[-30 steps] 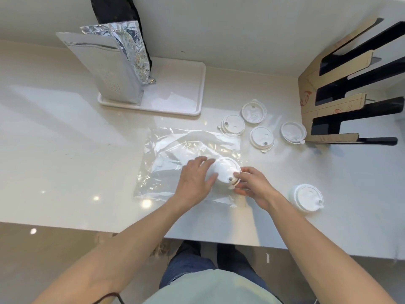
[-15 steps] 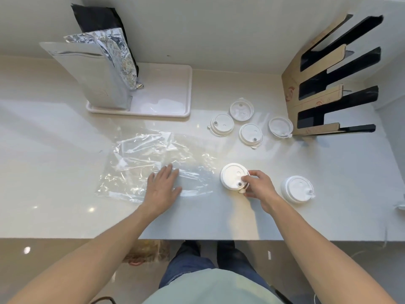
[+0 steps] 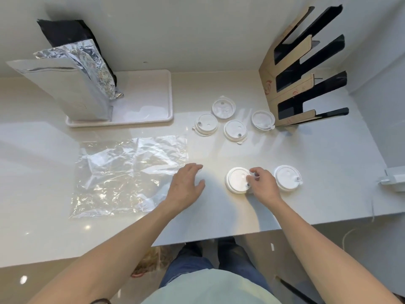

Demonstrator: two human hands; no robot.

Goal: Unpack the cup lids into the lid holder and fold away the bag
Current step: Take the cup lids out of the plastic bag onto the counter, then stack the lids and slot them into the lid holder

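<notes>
right hand (image 3: 264,185) pinches a lid (image 3: 237,180); left hand (image 3: 186,187) spread loose at the bag's (image 3: 129,172) edge; four lids (image 3: 235,130) lie beyond.

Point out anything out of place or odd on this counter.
All six cup lids lie loose on the counter, none in the cardboard lid holder. Two in the far group, one and another, look flipped upside down. The clear bag lies flat and crinkled, still unfolded. Nothing looks spilled or broken.

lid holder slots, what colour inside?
Black inside the lid holder; outer faces are brown cardboard. Head view.
</notes>
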